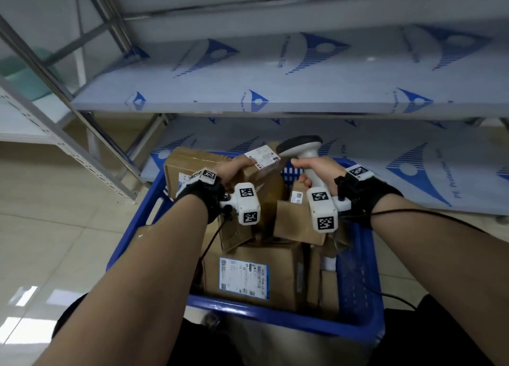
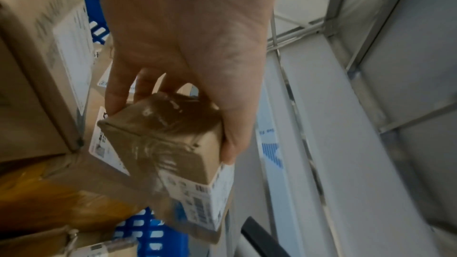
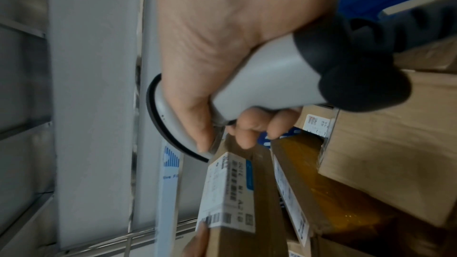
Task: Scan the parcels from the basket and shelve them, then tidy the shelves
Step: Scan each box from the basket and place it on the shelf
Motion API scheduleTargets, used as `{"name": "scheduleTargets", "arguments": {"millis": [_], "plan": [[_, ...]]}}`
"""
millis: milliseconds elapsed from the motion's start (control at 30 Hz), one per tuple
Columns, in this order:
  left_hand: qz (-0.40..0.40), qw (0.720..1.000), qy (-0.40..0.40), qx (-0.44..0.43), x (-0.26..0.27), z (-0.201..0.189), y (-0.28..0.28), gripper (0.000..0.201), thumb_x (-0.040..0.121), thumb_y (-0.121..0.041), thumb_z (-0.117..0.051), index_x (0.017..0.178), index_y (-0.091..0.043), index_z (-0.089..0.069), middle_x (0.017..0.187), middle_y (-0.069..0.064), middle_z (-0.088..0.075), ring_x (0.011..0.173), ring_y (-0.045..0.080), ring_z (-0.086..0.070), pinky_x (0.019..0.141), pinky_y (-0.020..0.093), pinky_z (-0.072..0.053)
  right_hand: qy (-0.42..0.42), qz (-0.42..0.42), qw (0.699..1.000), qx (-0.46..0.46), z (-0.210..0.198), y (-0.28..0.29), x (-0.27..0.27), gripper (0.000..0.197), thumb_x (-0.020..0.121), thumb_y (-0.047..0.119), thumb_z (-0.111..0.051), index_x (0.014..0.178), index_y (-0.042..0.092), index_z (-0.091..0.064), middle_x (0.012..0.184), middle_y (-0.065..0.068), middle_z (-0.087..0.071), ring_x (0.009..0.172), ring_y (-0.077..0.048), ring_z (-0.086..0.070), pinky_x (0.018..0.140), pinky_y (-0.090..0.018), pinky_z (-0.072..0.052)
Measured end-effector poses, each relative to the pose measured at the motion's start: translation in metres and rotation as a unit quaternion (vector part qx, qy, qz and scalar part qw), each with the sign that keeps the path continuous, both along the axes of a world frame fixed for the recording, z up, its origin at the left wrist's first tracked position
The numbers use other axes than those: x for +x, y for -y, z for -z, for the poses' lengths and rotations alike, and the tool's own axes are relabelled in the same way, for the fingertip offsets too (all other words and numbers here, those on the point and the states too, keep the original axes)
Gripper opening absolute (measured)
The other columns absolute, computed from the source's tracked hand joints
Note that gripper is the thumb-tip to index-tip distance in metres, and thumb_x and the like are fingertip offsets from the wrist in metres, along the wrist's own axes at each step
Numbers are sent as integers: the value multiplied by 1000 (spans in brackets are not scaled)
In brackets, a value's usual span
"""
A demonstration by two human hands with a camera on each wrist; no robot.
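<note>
One blue basket (image 1: 358, 297) stands on the floor before the shelves (image 1: 248, 90), and two shelf boards show in the head view, both covered in white film with blue triangle logos. At least five brown cardboard parcels show in the basket (the pile hides any more).

The left hand (image 1: 231, 170) grasps one parcel (image 1: 259, 178), a long narrow box held above the pile at the basket's far end. In the left wrist view, the fingers (image 2: 116, 93) curl over one side and the thumb lies along the other. The box is plain brown card wrapped in glossy clear tape, with a white shipping label (image 1: 261, 155) on its far end; the label carries barcodes and a blue strip, the print too blurred to read.

The right hand (image 1: 319, 173) is clenched round the handle of one scanner (image 1: 303, 148), grey-white with a dark rim round its head and a dark base on the handle. Its head sits just right of the label, close to it, over the far rim of the basket.

In the near part of the basket lies a larger box (image 1: 256, 274) with a blue-edged label facing up. Right of the held parcel a small box (image 1: 298, 196) shows a white label. At the far left corner another box (image 1: 190, 164) rises above the rim.
</note>
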State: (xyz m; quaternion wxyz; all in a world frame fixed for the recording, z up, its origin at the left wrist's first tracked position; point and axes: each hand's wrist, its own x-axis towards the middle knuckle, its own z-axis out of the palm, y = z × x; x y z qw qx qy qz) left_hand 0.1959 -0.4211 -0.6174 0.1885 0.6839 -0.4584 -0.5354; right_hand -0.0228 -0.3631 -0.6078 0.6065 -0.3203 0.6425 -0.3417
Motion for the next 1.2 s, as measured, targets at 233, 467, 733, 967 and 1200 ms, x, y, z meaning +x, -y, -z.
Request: {"name": "scheduleTargets", "arguments": {"millis": [233, 467, 733, 967, 1200], "plan": [[28, 995, -97, 19, 19, -39, -32, 34, 94, -45, -46, 87, -13, -56, 81, 7, -55, 73, 20, -52, 69, 27, -45, -17, 63, 995, -73, -33, -24, 6, 28, 85, 29, -71, 93, 3, -63, 73, -11, -66, 51, -16, -48, 51, -27, -46], [70, 985, -157, 18, 32, -56, -51, 40, 98, -41, -37, 79, -11, -54, 76, 7, -57, 63, 18, -55, 64, 29, -45, -73, 107, 984, -119, -49, -33, 9, 39, 77, 39, -78, 90, 5, -66, 82, -12, -69, 56, -17, -58, 57, -29, -53], [88, 982, -151, 70, 43, -63, -58, 55, 92, -60, -41, 99, -10, -62, 82, 9, -69, 84, 27, -63, 79, 38, -52, -82, 91, 985, -122, -54, -36, 20, 31, 81, 32, -76, 91, 6, -63, 86, -13, -68, 58, -16, -60, 54, -26, -53], [170, 974, -116, 99, 47, -69, -62, 74, 64, -66, -73, 124, -25, -60, 126, 12, -63, 118, 32, -58, 103, 51, -42, -90, 88, 984, -123, -54, -32, 20, 36, 81, 31, -75, 100, 3, -63, 92, -15, -69, 63, -17, -62, 57, -27, -54], [227, 973, -15, -30, 34, -67, -60, 66, 77, -21, -77, 134, -16, -45, 120, 5, -61, 108, 20, -58, 97, 35, -46, -61, 100, 988, -101, -46, -32, 20, 33, 84, 34, -72, 100, 7, -62, 81, -9, -65, 64, -15, -60, 54, -24, -51]]}}
